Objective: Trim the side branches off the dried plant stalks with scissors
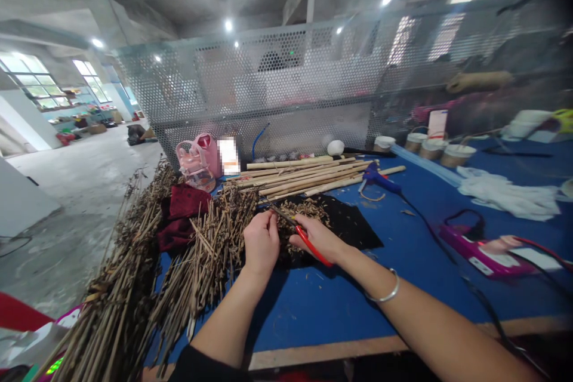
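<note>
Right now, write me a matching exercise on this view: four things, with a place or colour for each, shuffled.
1. red-handled scissors
2. glue gun
3. power strip
4. bracelet

A. magenta
B. around the right forearm
C. in the right hand
D. blue

Right pairs: 1-C, 2-D, 3-A, 4-B

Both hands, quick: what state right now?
Left hand: closed, fingertips together; whatever it pinches is too small to tell.
Right hand: closed, holding red-handled scissors.

Head-worn view, facing forward and down, close above table (340,313)
</note>
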A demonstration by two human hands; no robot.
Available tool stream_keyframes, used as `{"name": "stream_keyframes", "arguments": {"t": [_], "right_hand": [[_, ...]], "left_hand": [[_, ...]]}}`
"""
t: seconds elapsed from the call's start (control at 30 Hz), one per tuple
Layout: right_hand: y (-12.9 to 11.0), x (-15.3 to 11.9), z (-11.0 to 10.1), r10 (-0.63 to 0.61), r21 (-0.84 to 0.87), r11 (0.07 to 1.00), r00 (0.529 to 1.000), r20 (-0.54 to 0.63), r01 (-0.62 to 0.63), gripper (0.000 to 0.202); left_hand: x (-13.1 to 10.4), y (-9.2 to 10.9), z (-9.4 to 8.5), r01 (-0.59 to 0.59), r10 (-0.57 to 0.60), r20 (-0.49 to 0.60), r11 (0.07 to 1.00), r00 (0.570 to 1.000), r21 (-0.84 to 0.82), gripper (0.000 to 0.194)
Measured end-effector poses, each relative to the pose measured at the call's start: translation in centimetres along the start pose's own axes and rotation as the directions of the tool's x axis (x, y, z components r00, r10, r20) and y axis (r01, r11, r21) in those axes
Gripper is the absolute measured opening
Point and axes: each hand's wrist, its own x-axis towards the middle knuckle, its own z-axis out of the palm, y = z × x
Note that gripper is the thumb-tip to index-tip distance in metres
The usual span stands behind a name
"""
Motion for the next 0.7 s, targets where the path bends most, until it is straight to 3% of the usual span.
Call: {"name": "stream_keyframes", "arguments": {"t": [0.3,0.47,0.7], "right_hand": [[-0.3,0.0,-0.5,0.027,0.068,0.997,0.998,0.057,-0.031,0.037],[0.6,0.3,-0.8,0.086,0.024,0.996,0.995,0.05,-0.088,0.038],[3.5,1.2,-2.5,0.054,-0.008,0.998,0.991,-0.123,-0.055,0.036]], "left_hand": [[0.1,-0.4,0.2,0.059,-0.059,0.025,0.998,0.998,-0.005,0.027],[0.3,-0.6,0.3,0.099,-0.099,0.033,0.995,0.995,0.002,0.026],[-0.2,-0.7,1.0,0.102,-0.126,0.215,0.988,0.968,0.119,0.014]]}}
